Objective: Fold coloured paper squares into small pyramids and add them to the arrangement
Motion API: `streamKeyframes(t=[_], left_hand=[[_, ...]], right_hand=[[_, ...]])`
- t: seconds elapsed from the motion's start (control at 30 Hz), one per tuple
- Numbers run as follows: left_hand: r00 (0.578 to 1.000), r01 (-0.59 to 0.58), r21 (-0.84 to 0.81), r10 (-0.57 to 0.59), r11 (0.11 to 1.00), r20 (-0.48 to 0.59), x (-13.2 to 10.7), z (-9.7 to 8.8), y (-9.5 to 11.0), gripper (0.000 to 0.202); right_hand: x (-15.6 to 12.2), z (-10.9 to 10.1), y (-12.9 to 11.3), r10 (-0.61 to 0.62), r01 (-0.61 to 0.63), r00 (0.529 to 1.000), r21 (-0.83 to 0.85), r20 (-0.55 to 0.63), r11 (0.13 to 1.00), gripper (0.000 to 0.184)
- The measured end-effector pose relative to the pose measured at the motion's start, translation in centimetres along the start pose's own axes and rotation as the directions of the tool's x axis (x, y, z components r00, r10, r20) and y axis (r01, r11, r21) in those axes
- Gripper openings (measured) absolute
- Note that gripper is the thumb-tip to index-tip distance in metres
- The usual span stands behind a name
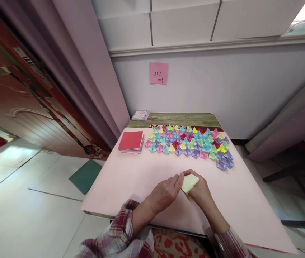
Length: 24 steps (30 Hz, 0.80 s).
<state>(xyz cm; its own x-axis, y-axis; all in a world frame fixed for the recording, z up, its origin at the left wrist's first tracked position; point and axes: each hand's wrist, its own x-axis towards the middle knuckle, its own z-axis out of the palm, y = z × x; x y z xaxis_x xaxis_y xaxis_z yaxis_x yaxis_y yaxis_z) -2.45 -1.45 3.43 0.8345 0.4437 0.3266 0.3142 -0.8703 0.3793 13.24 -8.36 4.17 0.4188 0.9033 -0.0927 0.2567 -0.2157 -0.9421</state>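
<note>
A pale yellow sheet of paper point(189, 183), partly folded, is held between my two hands above the near half of the pink-covered table point(131, 182). My left hand point(165, 191) pinches its left edge with the fingers pressed together. On the other side my right hand point(201, 191) is closed round the paper, its fingers partly hidden behind it. Beyond my hands lie many small folded paper pieces point(187, 152) in rows, in purple, blue, green, yellow, pink and red.
A stack of square paper point(131, 140), red on top, sits at the table's left. Behind it is a small printed packet point(141, 115). A green sheet point(85, 176) lies on the floor at left. A pink note point(158, 73) is stuck to the wall.
</note>
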Motion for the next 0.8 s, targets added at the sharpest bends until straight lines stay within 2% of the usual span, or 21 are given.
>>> streamKeyframes(t=[0.1,0.17,0.27,0.37,0.43,0.5,0.57,0.6,0.63,0.7,0.8], left_hand=[[0.994,-0.040,0.053,0.034,0.998,0.108,0.0,-0.2,0.0,0.047],[0.993,-0.009,0.018,0.007,1.000,0.115,0.0,-0.3,-0.1,0.047],[0.995,0.070,-0.143,-0.060,0.987,0.079,-0.2,-0.6,-0.4,0.043],[0.980,0.193,-0.386,-0.199,0.902,0.023,-0.1,-0.9,-0.5,0.035],[0.933,0.317,-0.570,-0.357,0.758,0.044,0.2,-1.0,-0.3,0.028],[0.847,0.441,-0.747,-0.506,0.497,0.164,0.7,-1.1,0.0,0.030],[0.764,0.494,-0.848,-0.564,0.195,0.315,1.1,-1.1,0.3,0.037],[0.741,0.491,-0.868,-0.563,0.081,0.366,1.2,-1.1,0.5,0.039],[0.731,0.482,-0.876,-0.554,0.006,0.398,1.3,-1.2,0.6,0.041],[0.731,0.485,-0.873,-0.526,-0.047,0.434,1.3,-1.3,0.9,0.043],[0.749,0.545,-0.838,-0.437,-0.022,0.498,1.1,-1.3,1.1,0.043]], right_hand=[[0.1,0.1,0.2,0.011,-0.011,1.000,-0.007,0.011,1.000,0.021],[0.1,-0.1,0.2,0.017,-0.017,0.999,0.002,0.028,1.000,0.022],[0.2,-0.6,0.0,0.080,-0.088,0.994,0.112,0.072,0.990,0.032],[0.3,-1.6,-0.5,0.180,-0.212,0.975,0.315,0.128,0.925,0.044],[0.4,-2.3,-0.8,0.228,-0.258,0.966,0.433,0.121,0.864,0.051],[0.5,-2.6,-0.9,0.240,-0.250,0.967,0.510,0.086,0.823,0.056],[0.4,-2.6,-0.9,0.202,-0.204,0.977,0.523,0.061,0.828,0.057],[0.4,-2.4,-0.9,0.172,-0.181,0.983,0.502,0.065,0.846,0.057],[0.3,-2.1,-0.9,0.141,-0.164,0.986,0.473,0.084,0.866,0.057],[0.2,-1.4,-1.0,0.096,-0.147,0.986,0.428,0.139,0.892,0.055],[0.1,-0.5,-0.8,0.087,-0.142,0.986,0.434,0.143,0.889,0.042]])
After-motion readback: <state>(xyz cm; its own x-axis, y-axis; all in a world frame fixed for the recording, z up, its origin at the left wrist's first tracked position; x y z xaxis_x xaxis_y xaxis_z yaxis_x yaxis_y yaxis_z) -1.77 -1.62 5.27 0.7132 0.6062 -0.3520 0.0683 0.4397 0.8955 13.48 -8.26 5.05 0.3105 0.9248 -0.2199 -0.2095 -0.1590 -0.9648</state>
